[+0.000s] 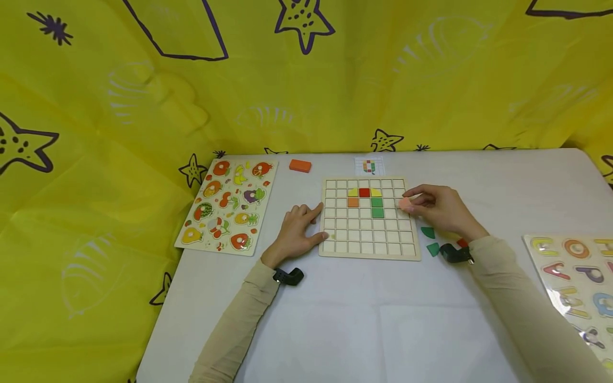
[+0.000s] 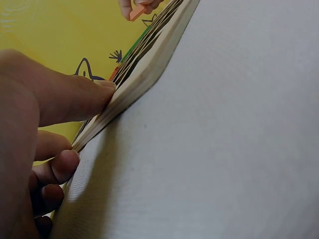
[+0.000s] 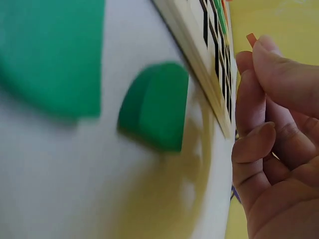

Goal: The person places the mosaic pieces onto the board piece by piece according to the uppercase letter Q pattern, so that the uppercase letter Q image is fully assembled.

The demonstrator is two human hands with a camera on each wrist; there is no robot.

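A wooden grid board (image 1: 354,236) lies on the white table, holding a red square (image 1: 364,192), two yellow quarter-round pieces (image 1: 353,192), an orange square (image 1: 353,202) and two green squares (image 1: 377,213). My left hand (image 1: 294,234) touches the board's left edge; the left wrist view shows the thumb (image 2: 84,97) against its rim. Between thumb and fingers, my right hand (image 1: 442,210) pinches a light orange piece (image 1: 405,205) over the board's right edge. Below that hand lie two green quarter-round pieces (image 1: 428,232) and a red piece (image 1: 462,242), partly hidden by the wrist device.
A small pattern card (image 1: 378,168) lies behind the board. An orange block (image 1: 300,166) sits at the back left. On the left is a fruit puzzle board (image 1: 258,213); a letter puzzle board (image 1: 541,260) lies at right. A yellow patterned cloth (image 1: 311,106) hangs behind the table.
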